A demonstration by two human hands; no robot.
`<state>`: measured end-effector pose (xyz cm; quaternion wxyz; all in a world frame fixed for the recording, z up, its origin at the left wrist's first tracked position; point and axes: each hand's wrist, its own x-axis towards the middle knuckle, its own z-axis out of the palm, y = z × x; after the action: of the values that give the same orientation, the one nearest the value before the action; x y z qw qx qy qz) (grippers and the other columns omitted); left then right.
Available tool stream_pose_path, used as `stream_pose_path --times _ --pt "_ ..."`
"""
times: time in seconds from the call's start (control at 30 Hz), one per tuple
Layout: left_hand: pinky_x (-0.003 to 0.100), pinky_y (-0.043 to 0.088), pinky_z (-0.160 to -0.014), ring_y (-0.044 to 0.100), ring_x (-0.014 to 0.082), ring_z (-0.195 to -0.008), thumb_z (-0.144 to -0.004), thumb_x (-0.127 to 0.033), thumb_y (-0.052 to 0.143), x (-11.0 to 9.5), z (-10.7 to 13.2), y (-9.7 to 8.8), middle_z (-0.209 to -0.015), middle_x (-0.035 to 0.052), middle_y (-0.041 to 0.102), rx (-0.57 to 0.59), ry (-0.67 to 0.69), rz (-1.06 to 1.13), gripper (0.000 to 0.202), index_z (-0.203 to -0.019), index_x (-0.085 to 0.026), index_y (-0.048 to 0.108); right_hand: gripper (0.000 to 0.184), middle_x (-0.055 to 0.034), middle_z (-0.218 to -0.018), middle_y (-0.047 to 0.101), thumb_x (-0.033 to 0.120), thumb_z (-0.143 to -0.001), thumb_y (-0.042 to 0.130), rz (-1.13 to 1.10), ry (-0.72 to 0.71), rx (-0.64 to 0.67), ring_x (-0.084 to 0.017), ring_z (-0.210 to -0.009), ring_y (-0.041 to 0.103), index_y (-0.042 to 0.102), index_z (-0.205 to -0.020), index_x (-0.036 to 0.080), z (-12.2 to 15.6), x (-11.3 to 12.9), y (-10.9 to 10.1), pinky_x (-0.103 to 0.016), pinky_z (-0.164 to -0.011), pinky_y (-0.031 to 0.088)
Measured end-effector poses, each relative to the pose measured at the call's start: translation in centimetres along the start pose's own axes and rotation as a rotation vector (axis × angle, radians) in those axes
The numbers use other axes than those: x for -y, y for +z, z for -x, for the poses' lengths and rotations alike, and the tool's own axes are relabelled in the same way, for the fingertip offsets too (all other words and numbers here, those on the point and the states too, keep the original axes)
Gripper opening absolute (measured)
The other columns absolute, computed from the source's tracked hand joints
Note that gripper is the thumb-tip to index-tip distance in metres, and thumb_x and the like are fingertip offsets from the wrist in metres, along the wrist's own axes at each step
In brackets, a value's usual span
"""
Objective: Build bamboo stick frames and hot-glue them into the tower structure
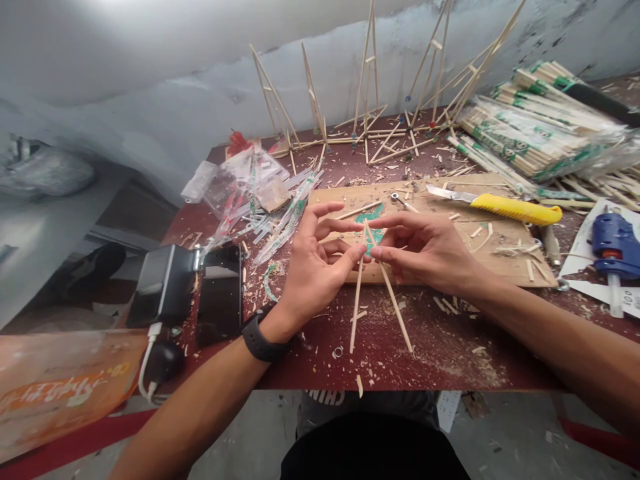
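Two thin wooden sticks, like chopsticks, meet at their far tips and spread apart toward me in a narrow V. My left hand (325, 250) pinches the left stick (357, 310) near the top, wearing a dark watch at the wrist. My right hand (425, 250) pinches the right stick (397, 310) at about the same height. Both index fingertips touch where the sticks join. Beneath my hands lies a wooden board (330, 197) with a green patch on it. A yellow-handled utility knife (515, 208) rests on the board, to the right.
Stick frames (367, 80) stand along the wall. Packs of wrapped chopsticks (530, 133) lie at the back right, a blue glue gun (617, 243) at the right edge. Plastic wrappers (250, 187), a phone (220, 293) and a black box (165, 283) sit on the left. Shavings litter the red table (320, 370).
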<state>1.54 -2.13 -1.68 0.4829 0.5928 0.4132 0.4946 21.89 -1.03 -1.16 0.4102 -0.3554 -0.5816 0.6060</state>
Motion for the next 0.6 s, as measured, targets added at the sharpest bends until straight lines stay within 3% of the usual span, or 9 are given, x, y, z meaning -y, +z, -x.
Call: stream_pose_path --times 0.6 --pt "0.022 0.071 -0.067 0.081 0.0113 -0.070 -0.087 -0.021 0.085 0.27 -0.06 0.21 -0.111 -0.0012 0.078 -0.013 0.010 0.013 0.053 -0.125 -0.027 0.049 0.045 0.0031 -0.069 0.072 0.038 -0.084 0.094 -0.005 -0.011 -0.022 -0.008 -0.046 0.059 0.071 -0.115 0.014 -0.03 -0.04 0.11 -0.022 -0.038 0.041"
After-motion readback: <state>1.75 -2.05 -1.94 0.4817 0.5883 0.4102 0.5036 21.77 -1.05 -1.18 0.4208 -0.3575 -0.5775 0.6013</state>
